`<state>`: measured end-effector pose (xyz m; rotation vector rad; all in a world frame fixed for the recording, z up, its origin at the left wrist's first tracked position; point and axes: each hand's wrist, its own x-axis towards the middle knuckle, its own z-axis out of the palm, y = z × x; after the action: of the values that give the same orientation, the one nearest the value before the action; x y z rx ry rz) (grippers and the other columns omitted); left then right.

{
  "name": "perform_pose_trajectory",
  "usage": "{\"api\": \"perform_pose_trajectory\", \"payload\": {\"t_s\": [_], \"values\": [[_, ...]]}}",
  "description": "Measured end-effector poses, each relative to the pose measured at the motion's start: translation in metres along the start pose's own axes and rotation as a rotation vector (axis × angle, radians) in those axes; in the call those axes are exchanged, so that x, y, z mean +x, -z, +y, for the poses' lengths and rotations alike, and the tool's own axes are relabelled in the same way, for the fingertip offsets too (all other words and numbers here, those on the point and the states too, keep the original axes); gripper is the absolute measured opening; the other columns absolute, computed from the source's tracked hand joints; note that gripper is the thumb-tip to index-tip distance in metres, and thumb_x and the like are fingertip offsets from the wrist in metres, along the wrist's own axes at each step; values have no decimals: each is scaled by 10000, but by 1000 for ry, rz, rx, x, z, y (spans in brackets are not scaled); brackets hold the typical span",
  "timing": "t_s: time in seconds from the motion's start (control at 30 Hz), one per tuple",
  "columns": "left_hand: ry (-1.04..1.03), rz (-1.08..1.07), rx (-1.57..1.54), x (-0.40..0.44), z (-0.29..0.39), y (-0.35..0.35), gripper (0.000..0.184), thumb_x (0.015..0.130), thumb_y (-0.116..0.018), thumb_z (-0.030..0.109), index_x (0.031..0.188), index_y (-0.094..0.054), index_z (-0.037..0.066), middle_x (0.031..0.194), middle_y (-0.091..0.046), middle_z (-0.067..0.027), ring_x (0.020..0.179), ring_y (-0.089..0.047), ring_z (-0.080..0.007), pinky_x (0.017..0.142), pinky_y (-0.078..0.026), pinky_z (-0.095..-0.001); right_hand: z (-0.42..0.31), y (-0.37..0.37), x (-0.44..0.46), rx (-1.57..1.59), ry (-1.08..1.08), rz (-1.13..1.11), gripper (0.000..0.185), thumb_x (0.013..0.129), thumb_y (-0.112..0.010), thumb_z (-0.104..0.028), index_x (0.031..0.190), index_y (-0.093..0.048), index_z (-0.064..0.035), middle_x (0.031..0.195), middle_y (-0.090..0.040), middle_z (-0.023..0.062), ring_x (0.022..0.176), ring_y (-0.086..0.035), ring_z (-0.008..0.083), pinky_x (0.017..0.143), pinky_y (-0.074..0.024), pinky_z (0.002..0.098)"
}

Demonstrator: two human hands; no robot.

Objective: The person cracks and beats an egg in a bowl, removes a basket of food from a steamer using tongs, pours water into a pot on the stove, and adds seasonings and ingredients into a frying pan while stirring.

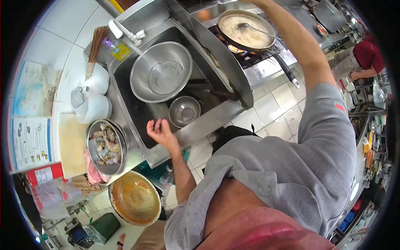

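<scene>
My left hand is over the near edge of the sink, palm up. Its fingers are loosely curled and apart, with nothing in them. Just beyond it, a small steel bowl sits in the sink. Water runs from the white faucet into a large steel bowl holding clear water. My right arm stretches past the stove, and its hand is beyond the top edge of the view. Near that arm, a frying pan of bubbling pale liquid stands over a lit flame, a ladle resting in it.
Left of the sink are a steel bowl of raw shrimp, a cutting board, white plastic jugs and a soap bottle. A stained pan is below the counter. Another person stands at far right. The pan handle juts outward.
</scene>
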<state>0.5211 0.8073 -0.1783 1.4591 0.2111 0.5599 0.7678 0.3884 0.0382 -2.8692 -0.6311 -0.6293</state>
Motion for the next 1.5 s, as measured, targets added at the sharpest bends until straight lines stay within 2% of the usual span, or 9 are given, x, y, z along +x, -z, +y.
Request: {"api": "perform_pose_trajectory", "payload": {"t_s": [0.2, 0.33, 0.57, 0.9, 1.23, 1.27, 1.33, 1.4, 1.5], "values": [[-164, 274, 191, -63, 29, 82, 412, 779, -598, 14, 1130, -382, 3, 1033, -469, -78, 807, -482, -124, 697, -437, -262, 128, -25, -250, -455, -778, -629, 609, 756, -440, -144, 1318, -294, -326, 1298, -394, 139, 1153, -428, 360, 909, -342, 562], [-137, 483, 332, -113, 60, 76, 406, 756, -639, 53, 1101, -427, 19, 967, -520, -60, 749, -514, -121, 678, -440, -248, 251, -103, -335, 379, -175, -212, 660, 702, -489, 51, 1324, -316, -85, 1239, -461, 172, 1111, -472, 278, 911, -383, 344], [-322, 744, 563, -273, 95, 27, 361, 726, -628, 69, 1044, -468, 13, 977, -463, -119, 784, -539, -193, 719, -454, -309, 117, -229, -234, 71, -68, -554, 558, 734, -489, 6, 1273, -358, -58, 1178, -493, 179, 1065, -499, 284, 887, -399, 358], [-104, 1666, 1383, -573, 216, 133, 289, 715, -663, 139, 947, -560, 2, 925, -530, -116, 739, -543, -197, 698, -445, -308, 94, -157, -261, -78, -121, -364, 425, 781, -489, -58, 1199, -419, -21, 1091, -540, 188, 998, -537, 292, 853, -421, 378], [147, 1335, 1179, -603, 125, 121, 355, 704, -633, 37, 1026, -489, 0, 951, -484, -140, 783, -517, -241, 718, -440, -322, 57, 49, -330, -239, -545, -200, 329, 828, -489, -123, 1126, -479, 17, 1004, -586, 197, 932, -576, 301, 819, -444, 398], [142, 1264, 1238, -602, 110, 124, 361, 702, -632, 32, 1031, -486, 1, 965, -486, -143, 787, -524, -245, 719, -445, -322, 181, -22, -322, -318, -268, 94, 211, 871, -470, -204, 954, -551, -28, 756, -605, 126, 640, -598, 222, 563, -483, 352], [167, 1190, 1104, -594, 97, 119, 367, 698, -629, 23, 1035, -485, 5, 969, -491, -140, 782, -531, -236, 710, -449, -318, 210, 16, -312, 941, -816, -422, 169, 876, -474, -228, 816, -541, -84, 581, -496, 22, 405, -430, 101, 349, -344, 240], [204, 1132, 979, -589, 88, 104, 373, 695, -627, 14, 1040, -483, 8, 974, -496, -137, 777, -539, -227, 702, -454, -314, 153, 78, -339, 1229, -905, -110, 189, 871, -498, -261, 748, -503, -117, 520, -354, -40, 342, -240, 40, 299, -176, 186], [163, 1062, 751, -585, 76, 66, 378, 697, -617, 2, 1049, -481, 25, 915, -508, -116, 710, -530, -194, 643, -456, -286, 209, 118, -331, 1319, -722, -489, 183, 897, -413, -271, 841, -482, -111, 492, -389, -12, 396, -339, 96, 354, -281, 260]]}}
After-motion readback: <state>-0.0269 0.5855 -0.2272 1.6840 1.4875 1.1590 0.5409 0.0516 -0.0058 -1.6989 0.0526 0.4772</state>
